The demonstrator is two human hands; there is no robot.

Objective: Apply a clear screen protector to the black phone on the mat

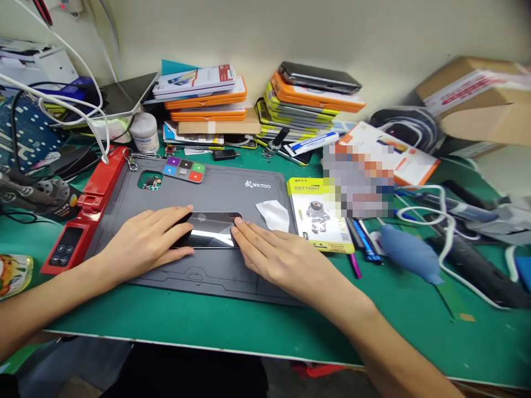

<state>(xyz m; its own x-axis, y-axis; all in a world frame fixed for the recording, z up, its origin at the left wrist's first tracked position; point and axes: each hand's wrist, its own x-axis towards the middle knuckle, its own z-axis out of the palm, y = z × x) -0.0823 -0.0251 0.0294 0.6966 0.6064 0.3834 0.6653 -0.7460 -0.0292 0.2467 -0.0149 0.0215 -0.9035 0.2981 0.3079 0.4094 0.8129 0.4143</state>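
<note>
A dark, glossy phone [211, 229] lies flat and sideways on a grey work mat [232, 193]. My left hand [155, 239] rests over its left end, fingers spread and pointing right, hiding that end. At the right end, my right hand [269, 249] touches the edge and corner with its fingers pressed together, and its thumb is hidden. A crumpled white piece of film or paper [274, 215] lies on the mat just beyond my right hand. To the right of it is a yellow and white battery package [319, 213].
A red device [89, 204] borders the mat's left side. Stacked boxes [205, 99] and phone cases [298, 110] stand along the wall. A blue air blower [409, 251], pens and cables lie on the right of the green table [290, 337].
</note>
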